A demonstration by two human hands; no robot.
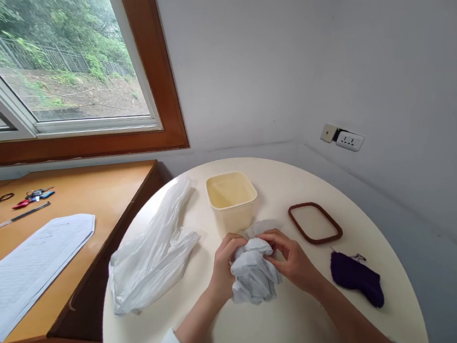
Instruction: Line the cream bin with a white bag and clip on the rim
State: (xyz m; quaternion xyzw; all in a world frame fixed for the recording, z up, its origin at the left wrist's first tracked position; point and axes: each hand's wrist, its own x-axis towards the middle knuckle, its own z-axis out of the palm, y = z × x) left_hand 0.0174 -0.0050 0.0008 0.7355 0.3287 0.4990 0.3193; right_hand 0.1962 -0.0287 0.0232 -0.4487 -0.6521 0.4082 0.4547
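Both of my hands are gathered around a bunched, whitish plastic bag (254, 276) over the round table. My left hand (226, 265) pinches its left side, fingers curled in. On the other side, my right hand (288, 258) grips the folds between thumb and fingers. Just beyond the bunched bag stands a cream square bin (235, 214), upright with its top uncovered. A brown rounded-square ring (338, 233) lies flat to the right of the bin. Nearer me on the right is a dark purple cloth piece (356, 278), perhaps a sock.
A crumpled clear-white plastic bag (152, 268) spreads over the left of the round table (239, 341). Beside it, a wooden desk (118, 187) holds papers (29, 271), a pen (19, 216) and keys (35, 196). The wall with a socket (350, 140) borders the right.
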